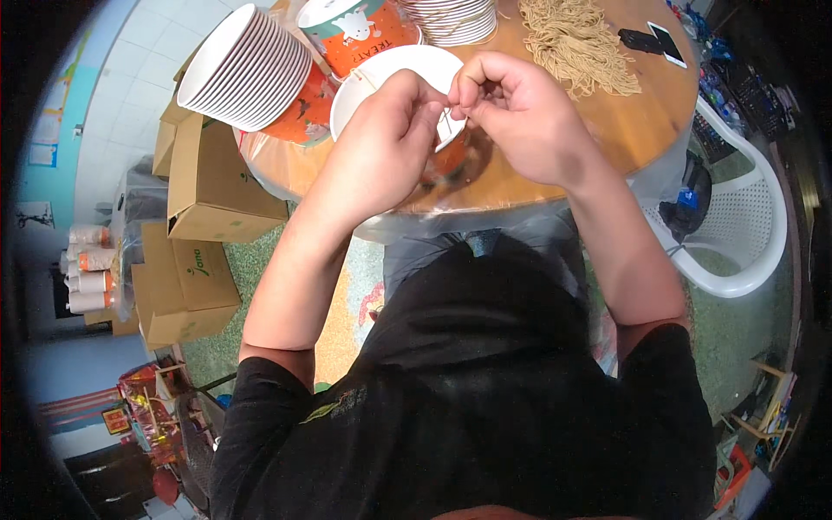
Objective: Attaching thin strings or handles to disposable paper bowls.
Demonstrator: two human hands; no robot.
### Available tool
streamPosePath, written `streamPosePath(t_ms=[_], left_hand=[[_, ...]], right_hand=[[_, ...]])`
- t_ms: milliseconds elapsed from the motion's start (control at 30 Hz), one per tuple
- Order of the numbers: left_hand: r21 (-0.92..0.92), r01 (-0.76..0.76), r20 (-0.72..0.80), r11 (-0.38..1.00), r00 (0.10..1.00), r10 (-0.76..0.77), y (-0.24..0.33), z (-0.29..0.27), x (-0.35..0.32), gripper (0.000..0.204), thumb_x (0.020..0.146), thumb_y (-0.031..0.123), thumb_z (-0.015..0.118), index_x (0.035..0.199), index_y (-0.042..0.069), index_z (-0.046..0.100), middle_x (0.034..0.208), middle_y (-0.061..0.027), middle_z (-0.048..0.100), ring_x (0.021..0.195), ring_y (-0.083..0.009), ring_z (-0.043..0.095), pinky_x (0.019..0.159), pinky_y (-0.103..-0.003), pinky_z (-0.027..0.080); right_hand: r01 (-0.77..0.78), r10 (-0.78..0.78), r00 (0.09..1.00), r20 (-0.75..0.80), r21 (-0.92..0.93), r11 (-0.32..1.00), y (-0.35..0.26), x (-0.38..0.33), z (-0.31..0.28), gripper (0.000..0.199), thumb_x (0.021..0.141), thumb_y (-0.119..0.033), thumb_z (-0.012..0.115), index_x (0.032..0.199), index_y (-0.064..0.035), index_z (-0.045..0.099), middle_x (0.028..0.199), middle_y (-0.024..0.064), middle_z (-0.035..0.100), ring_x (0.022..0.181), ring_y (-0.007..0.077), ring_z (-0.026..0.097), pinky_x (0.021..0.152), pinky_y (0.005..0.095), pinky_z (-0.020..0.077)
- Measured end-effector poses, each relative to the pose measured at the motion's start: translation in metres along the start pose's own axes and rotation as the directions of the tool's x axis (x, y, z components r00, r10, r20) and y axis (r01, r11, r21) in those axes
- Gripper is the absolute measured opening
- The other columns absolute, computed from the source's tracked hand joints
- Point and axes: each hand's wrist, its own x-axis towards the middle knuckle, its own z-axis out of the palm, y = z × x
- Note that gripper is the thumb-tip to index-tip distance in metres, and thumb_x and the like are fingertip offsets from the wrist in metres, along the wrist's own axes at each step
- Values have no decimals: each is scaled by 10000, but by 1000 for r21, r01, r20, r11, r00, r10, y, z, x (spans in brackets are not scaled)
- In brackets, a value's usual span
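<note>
On the wooden round table, right in front of me, a white-lined paper bucket (381,65) with an orange outside is tilted, its open mouth toward me. My left hand (390,143) reaches over its near rim, thumb and forefinger pinched. Against those fingertips, my right hand (524,117) is pinched too, at the bucket's right rim. A thin tan cord (448,121) runs between the fingertips; its ends are partly hidden by my fingers. Another bit of cord (365,79) shows at the bucket's left rim.
Nested paper buckets (247,74) lean at the table's left. Behind stand a printed bucket (357,33) and a stack with cords (451,22). A heap of tan cords (576,43) lies right, beside a phone (666,45). Cardboard boxes (217,182) sit left, a white plastic chair (737,208) right.
</note>
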Motion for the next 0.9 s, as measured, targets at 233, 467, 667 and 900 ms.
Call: streamPosePath(t_ms=[233,467,667,900], left_hand=[[103,-105,-71,989,991,113,-7,5,-3,157,1117,147,659,1097,-7,641,869,-170,731,763,-292,769,698,-429,597],[224,-297,-106,928,939,326,-6,12,-8,130,1077,113,707,1085,-3,647,921,-200,754,835,-370,770,733,-439,597],[56,-339,-145,939,928,343,-9,13,-9,140,1030,25,738,1161,10,694,959,-165,726,903,-331,765,795,-405,603],[279,-518,-30,808,837,547,-15,5,-7,243,961,-16,768,1196,30,726,983,-135,716,928,-328,753,811,-425,607]], right_hand=[[-132,151,986,-73,214,968,-14,-17,12,120,1048,71,677,1091,-31,630,1084,31,713,946,88,721,828,240,613],[-189,202,945,-256,74,979,-10,-26,29,151,973,27,767,1045,-12,640,930,30,736,826,77,692,737,249,573],[-139,227,941,-251,326,935,-5,-27,28,167,978,63,748,1001,-21,606,966,69,750,845,101,722,746,256,603],[-142,240,945,-221,384,912,-2,-30,22,161,985,86,733,1010,-13,609,998,78,744,858,124,735,778,263,622]])
